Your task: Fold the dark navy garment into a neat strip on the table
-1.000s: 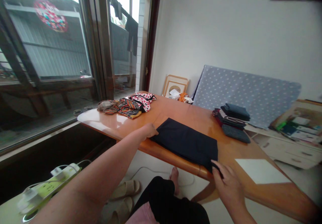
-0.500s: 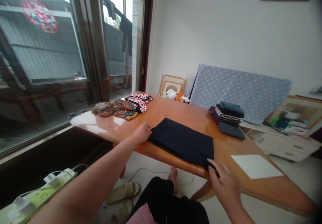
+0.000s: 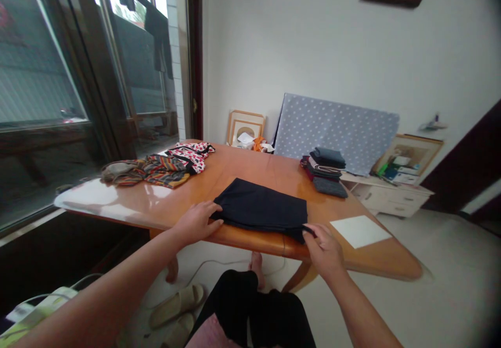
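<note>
A dark navy garment (image 3: 260,204), folded into a flat oblong, lies along the near edge of the wooden table (image 3: 235,160); its exact kind is hard to tell. My left hand (image 3: 199,222) holds its left end, with thumb and fingers closed about the edge. At the near right corner, my right hand (image 3: 323,246) pinches a bit of the dark cloth between thumb and fingers. That corner hangs slightly over the table's edge.
Rumpled striped clothing (image 3: 156,170) and a red-and-white patterned garment (image 3: 191,155) lie at the left. A stack of folded clothes (image 3: 324,170) stands at the back right, and a white sheet (image 3: 360,230) lies nearer. Slippers (image 3: 178,306) are on the floor.
My left hand has turned flatter over the garment's left end. My right hand has drawn its corner slightly up toward the table's edge. The view has swung right.
</note>
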A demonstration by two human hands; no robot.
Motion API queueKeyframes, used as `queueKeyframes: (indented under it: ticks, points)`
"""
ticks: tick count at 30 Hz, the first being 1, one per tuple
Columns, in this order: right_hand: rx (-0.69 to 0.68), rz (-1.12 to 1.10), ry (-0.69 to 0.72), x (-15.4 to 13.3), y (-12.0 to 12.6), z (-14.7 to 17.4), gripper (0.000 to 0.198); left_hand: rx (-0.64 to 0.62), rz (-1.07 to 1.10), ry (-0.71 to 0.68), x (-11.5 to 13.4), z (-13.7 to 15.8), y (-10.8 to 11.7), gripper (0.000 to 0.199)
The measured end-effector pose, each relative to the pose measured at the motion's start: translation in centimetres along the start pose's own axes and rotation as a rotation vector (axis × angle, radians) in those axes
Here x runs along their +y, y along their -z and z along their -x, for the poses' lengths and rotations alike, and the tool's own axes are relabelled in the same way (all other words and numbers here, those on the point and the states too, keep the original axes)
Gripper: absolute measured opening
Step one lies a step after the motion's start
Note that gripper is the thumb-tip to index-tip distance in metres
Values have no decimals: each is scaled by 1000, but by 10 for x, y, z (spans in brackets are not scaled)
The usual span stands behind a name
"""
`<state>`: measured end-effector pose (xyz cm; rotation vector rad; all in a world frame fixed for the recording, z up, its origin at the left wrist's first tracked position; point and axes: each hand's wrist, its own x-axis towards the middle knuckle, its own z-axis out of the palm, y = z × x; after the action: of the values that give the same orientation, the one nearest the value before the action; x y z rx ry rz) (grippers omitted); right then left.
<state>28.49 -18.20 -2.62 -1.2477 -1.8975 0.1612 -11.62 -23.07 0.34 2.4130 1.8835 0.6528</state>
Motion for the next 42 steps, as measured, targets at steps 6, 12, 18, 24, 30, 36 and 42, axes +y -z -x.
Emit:
queueKeyframes:
  ticks: [6, 12, 18, 24, 30, 36, 42]
  points:
    - [-51, -161, -168, -14, 10, -22, 41, 28, -126, 40, 8, 2, 0, 43]
    - [-98, -396, -379, -29, 11, -24, 44, 83, -197, 109, 27, -5, -5, 45]
    - [-90, -636, -424, -29, 7, -35, 46, 111, -253, 200, 34, -14, -13, 28]
    - [-87, -763, -417, -28, 8, -40, 41, 118, -230, 185, 20, -14, -10, 31]
    - [-53, -804, -427, -17, 9, -42, 35, 146, -213, 144, 12, -29, 13, 27]
    - [30, -851, -434, -12, 21, -53, 37, 197, -206, 96, 14, -60, 50, 21]
    - [117, -911, -351, -24, 50, -86, 38, 273, -91, 44, 26, -86, 96, 22]
